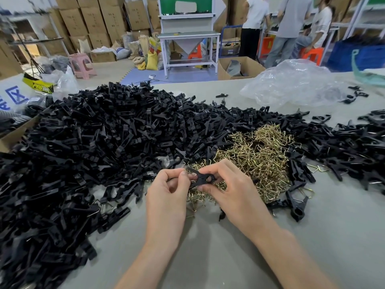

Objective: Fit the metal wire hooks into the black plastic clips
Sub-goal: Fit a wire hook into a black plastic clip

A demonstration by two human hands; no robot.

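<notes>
One black plastic clip (201,178) is held between both hands just above the table. My right hand (231,190) grips its right part from above and below. My left hand (168,190) pinches the clip's left end, where a brass wire hook (190,171) shows at my fingertips. Behind my hands lies a heap of brass wire hooks (256,157). A large pile of loose black clips (93,147) fills the left half of the table. Clips with wire fitted (343,147) lie in a spread at the right.
The grey table (208,247) runs toward me between my forearms. A crumpled clear plastic bag (291,84) lies at the back right. An open cardboard box (239,67), a white workbench (187,36) and standing people (291,28) are beyond the table.
</notes>
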